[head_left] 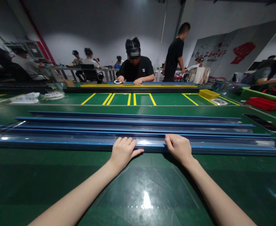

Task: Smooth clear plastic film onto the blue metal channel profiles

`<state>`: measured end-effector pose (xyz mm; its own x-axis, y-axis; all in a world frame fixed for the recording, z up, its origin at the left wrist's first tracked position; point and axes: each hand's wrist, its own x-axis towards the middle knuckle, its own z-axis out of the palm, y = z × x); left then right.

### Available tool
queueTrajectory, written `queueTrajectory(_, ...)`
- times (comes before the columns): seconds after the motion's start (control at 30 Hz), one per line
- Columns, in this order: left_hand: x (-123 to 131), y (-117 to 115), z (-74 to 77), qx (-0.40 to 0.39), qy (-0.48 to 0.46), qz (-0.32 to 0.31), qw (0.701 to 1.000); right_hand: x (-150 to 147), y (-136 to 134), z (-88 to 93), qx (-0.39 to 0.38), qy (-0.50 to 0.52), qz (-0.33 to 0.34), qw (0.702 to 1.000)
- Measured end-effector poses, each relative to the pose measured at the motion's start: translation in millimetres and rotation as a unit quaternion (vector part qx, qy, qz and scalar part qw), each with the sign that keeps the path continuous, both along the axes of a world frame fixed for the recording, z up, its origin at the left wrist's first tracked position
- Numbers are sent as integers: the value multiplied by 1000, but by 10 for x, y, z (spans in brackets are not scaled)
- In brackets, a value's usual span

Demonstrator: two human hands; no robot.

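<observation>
Head camera, single moment. Finding one: the left hand (123,150) rests on the near edge of the nearest blue rail (57,145), fingers curled down onto its glossy top face, thumb stretched along the front edge just above the green table mat (138,188). Finding two: the right hand (179,147) sits on the same rail just to the right, fingers bent over the top face, knuckles raised. The two hands are near each other but apart, with a bright strip of rail showing between them. Whether either hand pinches the rail or only presses on it cannot be told, as the fingertips are hidden. The rail lies flat across the full width of the mat, closest to the person. The further blue rails (128,121) lie parallel behind it, just beside one another. Across the table a co-worker in black (136,67) has both hands on a yellow rail (138,85), with a white tape roll (117,82) at one hand. A yellow tray (208,93) and a red tray (265,103) stand at far right
</observation>
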<state>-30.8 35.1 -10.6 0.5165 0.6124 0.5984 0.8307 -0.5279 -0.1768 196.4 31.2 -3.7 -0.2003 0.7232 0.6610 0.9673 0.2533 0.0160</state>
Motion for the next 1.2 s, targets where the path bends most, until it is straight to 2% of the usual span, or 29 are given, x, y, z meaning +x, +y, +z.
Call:
queueTrajectory(0.23, 5, -9, 19, -12, -4, -15, 1000, 7, 24, -18, 75, -13, 25, 997)
queueTrajectory(0.57, -13, 6, 12, -44, -49, -88, 994, 67, 39, -17, 79, -23, 15, 996)
queueTrajectory(0.87, 6, -6, 5, -10, -41, -158, 987, 246, 48, -25, 76, -14, -22, 997)
queueTrajectory(1.03, 11, -16, 1, 27, -34, -128, 991, 446, 35, -53, 68, -7, -83, 994)
queueTrajectory(1.2, 13, -1, 9, 9, -28, -90, 995, 536, 15, -53, 49, 2, -117, 992)
